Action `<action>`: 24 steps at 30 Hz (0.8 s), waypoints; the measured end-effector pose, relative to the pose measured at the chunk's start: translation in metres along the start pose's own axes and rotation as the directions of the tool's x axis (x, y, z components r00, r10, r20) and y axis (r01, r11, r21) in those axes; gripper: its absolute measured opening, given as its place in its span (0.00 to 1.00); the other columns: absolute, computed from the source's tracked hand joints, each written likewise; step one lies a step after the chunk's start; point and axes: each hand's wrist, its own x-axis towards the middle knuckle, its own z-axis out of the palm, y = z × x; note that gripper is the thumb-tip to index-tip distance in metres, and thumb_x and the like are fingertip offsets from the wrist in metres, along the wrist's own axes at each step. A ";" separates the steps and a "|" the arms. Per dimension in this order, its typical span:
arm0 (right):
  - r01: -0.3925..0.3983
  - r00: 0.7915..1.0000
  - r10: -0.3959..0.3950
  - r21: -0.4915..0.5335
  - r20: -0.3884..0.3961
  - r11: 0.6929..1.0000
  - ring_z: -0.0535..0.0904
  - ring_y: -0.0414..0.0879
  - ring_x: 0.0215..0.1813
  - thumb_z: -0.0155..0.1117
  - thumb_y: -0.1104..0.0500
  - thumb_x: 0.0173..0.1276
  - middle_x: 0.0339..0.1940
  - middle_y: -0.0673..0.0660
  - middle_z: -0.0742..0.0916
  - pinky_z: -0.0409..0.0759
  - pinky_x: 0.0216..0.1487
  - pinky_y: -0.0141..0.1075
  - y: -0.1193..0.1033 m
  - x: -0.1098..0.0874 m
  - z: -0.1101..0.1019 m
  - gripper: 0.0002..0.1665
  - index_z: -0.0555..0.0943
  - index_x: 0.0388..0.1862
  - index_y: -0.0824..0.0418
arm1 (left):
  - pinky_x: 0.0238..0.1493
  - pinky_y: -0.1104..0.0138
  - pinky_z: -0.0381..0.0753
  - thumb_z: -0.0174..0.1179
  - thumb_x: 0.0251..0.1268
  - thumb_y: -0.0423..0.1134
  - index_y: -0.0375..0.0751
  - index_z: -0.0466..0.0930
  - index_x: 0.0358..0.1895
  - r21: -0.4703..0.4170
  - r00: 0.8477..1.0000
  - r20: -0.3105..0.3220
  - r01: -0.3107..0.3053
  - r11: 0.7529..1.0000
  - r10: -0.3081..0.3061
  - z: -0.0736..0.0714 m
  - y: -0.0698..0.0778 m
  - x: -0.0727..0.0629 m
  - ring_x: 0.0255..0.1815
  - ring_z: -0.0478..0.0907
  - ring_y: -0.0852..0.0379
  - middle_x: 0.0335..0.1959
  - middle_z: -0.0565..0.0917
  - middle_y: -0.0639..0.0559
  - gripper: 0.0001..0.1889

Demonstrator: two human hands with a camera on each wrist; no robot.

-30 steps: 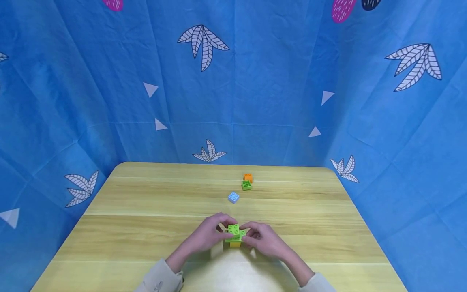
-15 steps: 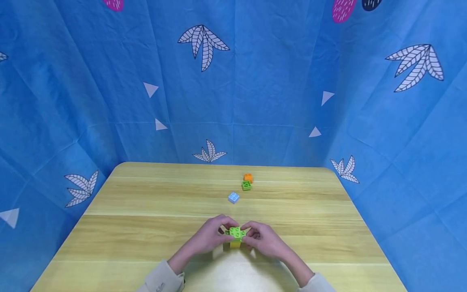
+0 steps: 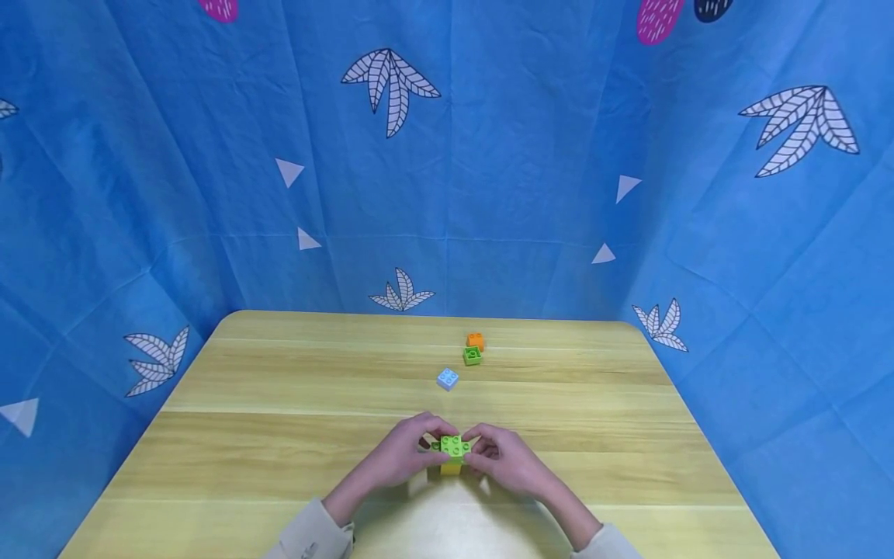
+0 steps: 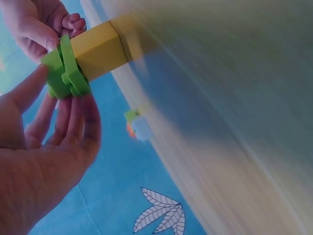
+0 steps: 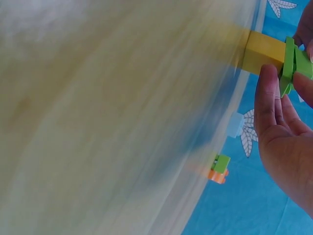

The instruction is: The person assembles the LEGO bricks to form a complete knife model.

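Note:
My left hand (image 3: pixel 401 450) pinches a light-green four-stud toy brick (image 3: pixel 452 448) between thumb and fingers. Beneath that brick lies a wider green piece (image 5: pixel 288 66), its studded ends showing on both sides in the head view. A yellow block (image 3: pixel 450 469) stands upright on the table under the green piece. From the other side, my right hand (image 3: pixel 510 460) grips the wider piece's right end. In the left wrist view the top brick (image 4: pixel 55 73) sits against the wider green piece at a slight slant. Whether their studs are pressed fully together I cannot tell.
Farther back on the wooden table (image 3: pixel 293 388) lie a pale-blue brick (image 3: pixel 448 379), a green brick (image 3: pixel 472 355) with its hollow side up, and an orange brick (image 3: pixel 476 341). A blue patterned cloth (image 3: pixel 489 171) hangs behind and along both sides.
My left hand has brought the light-green brick slightly right and nearer, over the middle of the wider green piece. My right hand and the loose bricks have stayed put.

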 end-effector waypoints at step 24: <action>0.005 1.000 -0.005 0.015 0.011 1.000 0.88 0.50 0.38 0.67 0.58 0.74 0.39 0.56 0.89 0.87 0.42 0.32 0.001 0.001 -0.001 0.20 0.79 0.60 0.66 | 0.51 0.73 0.83 0.70 0.66 0.39 0.45 0.83 0.60 0.059 1.000 0.004 -0.022 0.998 0.022 0.000 -0.004 -0.001 0.53 0.80 0.58 0.52 0.85 0.55 0.20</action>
